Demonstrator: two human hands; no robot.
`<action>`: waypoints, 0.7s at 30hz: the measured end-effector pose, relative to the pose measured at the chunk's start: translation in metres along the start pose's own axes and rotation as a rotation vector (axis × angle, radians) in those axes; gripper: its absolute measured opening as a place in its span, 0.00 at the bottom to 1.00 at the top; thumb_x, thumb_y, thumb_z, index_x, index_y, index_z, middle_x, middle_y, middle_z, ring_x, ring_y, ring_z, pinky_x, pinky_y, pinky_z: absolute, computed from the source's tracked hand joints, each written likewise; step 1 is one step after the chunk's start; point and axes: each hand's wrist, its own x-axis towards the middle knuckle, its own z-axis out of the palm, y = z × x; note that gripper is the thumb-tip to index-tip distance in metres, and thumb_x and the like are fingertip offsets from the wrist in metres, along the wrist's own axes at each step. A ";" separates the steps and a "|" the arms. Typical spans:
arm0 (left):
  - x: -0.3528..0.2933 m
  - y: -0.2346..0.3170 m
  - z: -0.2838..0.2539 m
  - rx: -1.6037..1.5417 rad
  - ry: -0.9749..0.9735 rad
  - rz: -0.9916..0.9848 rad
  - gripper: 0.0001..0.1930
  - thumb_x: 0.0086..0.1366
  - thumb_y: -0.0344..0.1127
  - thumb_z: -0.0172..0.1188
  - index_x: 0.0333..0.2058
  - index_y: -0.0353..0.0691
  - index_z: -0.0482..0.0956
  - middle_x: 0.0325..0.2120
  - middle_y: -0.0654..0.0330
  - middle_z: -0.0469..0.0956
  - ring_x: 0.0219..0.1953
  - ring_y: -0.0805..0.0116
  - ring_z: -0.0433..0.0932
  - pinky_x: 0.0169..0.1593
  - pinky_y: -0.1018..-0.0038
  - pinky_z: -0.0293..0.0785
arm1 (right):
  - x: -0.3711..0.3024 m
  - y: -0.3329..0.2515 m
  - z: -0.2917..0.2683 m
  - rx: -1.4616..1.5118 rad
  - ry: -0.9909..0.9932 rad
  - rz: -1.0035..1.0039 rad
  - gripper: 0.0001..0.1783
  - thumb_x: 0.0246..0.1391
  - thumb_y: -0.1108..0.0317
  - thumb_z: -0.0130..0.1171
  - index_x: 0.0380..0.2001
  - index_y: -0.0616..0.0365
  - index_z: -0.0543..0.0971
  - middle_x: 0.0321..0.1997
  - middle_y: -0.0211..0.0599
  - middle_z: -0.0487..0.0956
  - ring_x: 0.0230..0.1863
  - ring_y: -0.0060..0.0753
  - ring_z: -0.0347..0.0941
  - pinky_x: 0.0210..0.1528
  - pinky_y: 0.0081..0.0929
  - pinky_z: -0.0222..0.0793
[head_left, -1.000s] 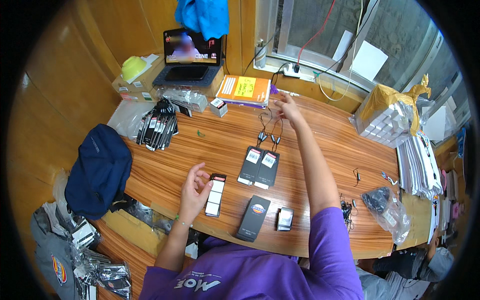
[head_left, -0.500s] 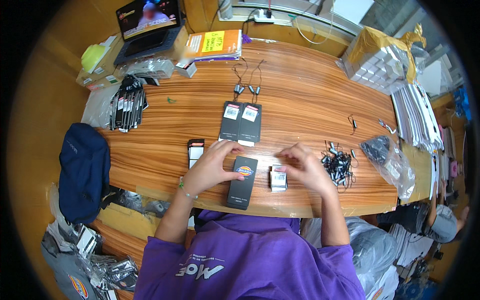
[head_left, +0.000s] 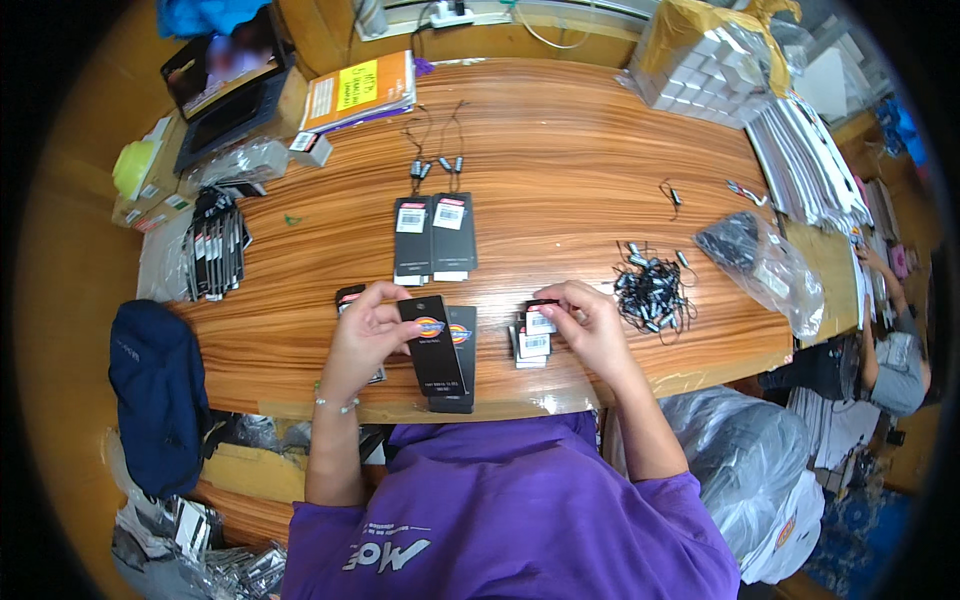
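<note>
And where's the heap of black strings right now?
In the head view, the heap of black strings lies on the table, just right of the person's right hand and left of the clear plastic bag.

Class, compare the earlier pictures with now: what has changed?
The left hand has taken hold of a black hang tag, lifting it from the black tag stack. The right hand has come back from the far side of the table and pinches a small barcode tag. The two corded tags and pile of cords stayed put.
</note>
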 end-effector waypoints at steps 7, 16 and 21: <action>0.005 -0.004 0.004 -0.032 0.008 -0.003 0.14 0.59 0.23 0.56 0.43 0.33 0.68 0.32 0.56 0.79 0.31 0.78 0.77 0.29 0.84 0.73 | 0.007 0.012 0.000 -0.031 -0.026 0.102 0.08 0.49 0.75 0.58 0.35 0.62 0.78 0.26 0.31 0.77 0.27 0.17 0.69 0.30 0.19 0.66; -0.003 0.019 0.053 -0.056 -0.053 0.049 0.15 0.58 0.21 0.55 0.45 0.31 0.69 0.35 0.56 0.78 0.37 0.75 0.77 0.40 0.82 0.73 | -0.010 -0.039 0.017 0.242 0.035 -0.202 0.14 0.46 0.79 0.60 0.38 0.65 0.73 0.28 0.31 0.75 0.31 0.17 0.72 0.34 0.15 0.67; -0.004 0.020 0.069 -0.021 -0.054 0.089 0.16 0.58 0.21 0.56 0.46 0.30 0.69 0.36 0.55 0.78 0.38 0.74 0.76 0.41 0.82 0.73 | -0.008 -0.033 0.005 0.016 0.163 -0.273 0.14 0.45 0.71 0.63 0.36 0.62 0.75 0.27 0.35 0.77 0.26 0.22 0.72 0.30 0.21 0.69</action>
